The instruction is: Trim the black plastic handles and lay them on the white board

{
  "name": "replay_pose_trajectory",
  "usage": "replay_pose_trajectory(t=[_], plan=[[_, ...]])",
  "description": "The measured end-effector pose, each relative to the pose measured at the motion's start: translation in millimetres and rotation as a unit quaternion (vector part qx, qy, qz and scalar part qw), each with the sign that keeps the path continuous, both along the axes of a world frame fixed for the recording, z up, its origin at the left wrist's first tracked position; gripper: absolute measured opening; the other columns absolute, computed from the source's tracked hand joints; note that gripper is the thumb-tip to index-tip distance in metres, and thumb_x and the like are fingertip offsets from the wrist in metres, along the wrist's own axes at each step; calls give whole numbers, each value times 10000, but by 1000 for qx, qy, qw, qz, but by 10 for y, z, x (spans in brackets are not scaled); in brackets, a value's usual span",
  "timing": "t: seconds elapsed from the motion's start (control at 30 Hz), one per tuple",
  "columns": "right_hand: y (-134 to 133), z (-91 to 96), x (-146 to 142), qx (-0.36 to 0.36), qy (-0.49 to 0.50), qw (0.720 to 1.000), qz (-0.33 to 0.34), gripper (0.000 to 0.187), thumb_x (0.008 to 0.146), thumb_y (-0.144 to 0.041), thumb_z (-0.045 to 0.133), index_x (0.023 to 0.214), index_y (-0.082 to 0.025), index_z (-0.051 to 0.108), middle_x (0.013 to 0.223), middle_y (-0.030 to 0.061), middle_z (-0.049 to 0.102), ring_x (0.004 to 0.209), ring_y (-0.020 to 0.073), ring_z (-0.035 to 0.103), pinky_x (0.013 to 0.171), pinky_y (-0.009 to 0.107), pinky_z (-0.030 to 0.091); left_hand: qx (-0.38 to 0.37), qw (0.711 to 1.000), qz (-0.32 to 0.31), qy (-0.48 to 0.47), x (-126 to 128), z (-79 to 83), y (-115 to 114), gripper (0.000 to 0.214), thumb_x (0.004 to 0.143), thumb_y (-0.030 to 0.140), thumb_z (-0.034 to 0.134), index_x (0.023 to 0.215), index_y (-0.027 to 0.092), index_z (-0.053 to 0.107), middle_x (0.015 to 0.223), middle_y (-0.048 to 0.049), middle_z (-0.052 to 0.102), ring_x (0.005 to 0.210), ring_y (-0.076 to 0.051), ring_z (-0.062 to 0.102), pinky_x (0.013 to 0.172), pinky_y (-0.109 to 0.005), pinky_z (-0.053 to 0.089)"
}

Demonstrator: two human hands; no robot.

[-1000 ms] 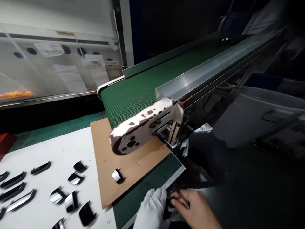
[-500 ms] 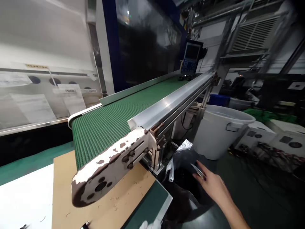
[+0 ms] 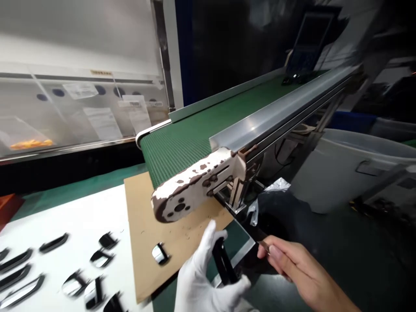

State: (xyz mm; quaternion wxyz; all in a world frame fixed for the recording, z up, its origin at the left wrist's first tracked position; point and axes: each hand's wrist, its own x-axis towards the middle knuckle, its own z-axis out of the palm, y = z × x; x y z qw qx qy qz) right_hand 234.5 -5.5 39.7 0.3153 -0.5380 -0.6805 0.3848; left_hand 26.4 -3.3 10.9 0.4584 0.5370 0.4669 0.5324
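Observation:
My left hand (image 3: 198, 279), in a white glove, is closed around a long glossy black plastic part (image 3: 224, 262) above the table's near corner. Bare, my right hand (image 3: 297, 262) pinches a small, thin metal blade (image 3: 264, 247) between thumb and fingers, just right of that part and apart from it. On the brown board (image 3: 147, 242) lies a small shiny black part (image 3: 160, 253). Farther left, several more short black parts (image 3: 100, 258) and long handle-like black parts (image 3: 22, 291) rest on the white sheet (image 3: 94, 216).
A green conveyor belt (image 3: 208, 125) with a chipped white end bracket (image 3: 191, 186) overhangs the board. A dark bag (image 3: 286, 212) sits below right, beside a large white bin (image 3: 334, 173). An orange bin (image 3: 9, 208) stands at the left edge.
My left hand has risen into view with the black part in it. My right hand has moved from over the bag toward my left hand. The view has swung left and down.

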Motion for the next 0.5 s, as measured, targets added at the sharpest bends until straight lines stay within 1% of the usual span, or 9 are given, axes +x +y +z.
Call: replay_pose_trajectory(t=[0.03, 0.1, 0.13, 0.17, 0.2, 0.27, 0.33, 0.4, 0.5], plan=[[-26, 85, -46, 13, -24, 999, 23, 561, 914, -681, 310, 851, -201, 593, 655, 1, 493, 614, 164, 485, 555, 275, 383, -26, 998, -8, -49, 12, 25, -24, 888, 592, 329, 882, 1378, 220, 483, 1219, -72, 655, 1108, -269, 639, 927, -263, 544], [-63, 210, -126, 23, -95, 993, 71, 703, 712, -888, 365, 754, -212, 553, 637, 4, 501, 600, 179, 476, 551, 291, 393, -72, 989, -21, -124, 44, 80, -82, 891, 565, 285, 895, 1364, 231, 505, 1230, -62, 643, 1098, -254, 641, 874, -226, 562], [-74, 250, -164, 22, -134, 987, 84, 737, 611, -938, 407, 713, -216, 517, 636, 6, 508, 594, 183, 472, 545, 297, 397, -81, 986, -26, -146, 61, 105, -112, 887, 554, 260, 898, 1355, 235, 519, 1226, -56, 641, 1087, -249, 645, 859, -219, 567], [-79, 277, -201, 16, -174, 981, 90, 745, 538, -950, 467, 686, -220, 477, 634, 6, 510, 591, 186, 470, 541, 300, 399, -81, 983, -28, -159, 77, 128, -140, 880, 544, 235, 900, 1344, 240, 533, 1215, -49, 644, 1075, -244, 650, 859, -218, 568], [-79, 294, -236, 8, -209, 974, 90, 733, 504, -930, 541, 673, -224, 442, 644, 9, 518, 603, 192, 476, 544, 302, 403, -73, 983, -27, -166, 90, 145, -166, 875, 535, 213, 903, 1334, 246, 545, 1200, -40, 652, 1063, -238, 655, 874, -223, 565], [-70, 311, -300, -12, -252, 963, 90, 691, 483, -835, 686, 691, -227, 430, 700, 23, 552, 665, 216, 510, 583, 314, 425, -55, 984, -27, -170, 102, 165, -209, 870, 517, 186, 913, 1311, 259, 565, 1176, -23, 666, 1050, -228, 661, 914, -236, 554], [-61, 321, -350, -30, -260, 961, 95, 692, 445, -797, 736, 723, -228, 457, 740, 33, 572, 708, 241, 533, 617, 336, 443, -47, 984, -35, -171, 96, 168, -240, 858, 511, 195, 926, 1291, 274, 578, 1159, -11, 676, 1045, -226, 666, 917, -239, 560], [-65, 330, -384, -43, -250, 963, 95, 712, 433, -815, 717, 760, -225, 490, 775, 51, 590, 740, 270, 548, 642, 371, 457, -25, 983, -55, -171, 73, 156, -262, 851, 535, 214, 926, 1303, 291, 566, 1163, -7, 676, 1042, -227, 672, 926, -252, 562], [-92, 336, -405, -47, -220, 969, 102, 742, 450, -869, 640, 792, -222, 521, 803, 67, 603, 748, 288, 558, 664, 405, 473, 54, 986, -74, -136, 27, 129, -277, 860, 594, 177, 894, 1348, 346, 516, 1197, 20, 665, 1092, -212, 651, 987, -250, 525]])
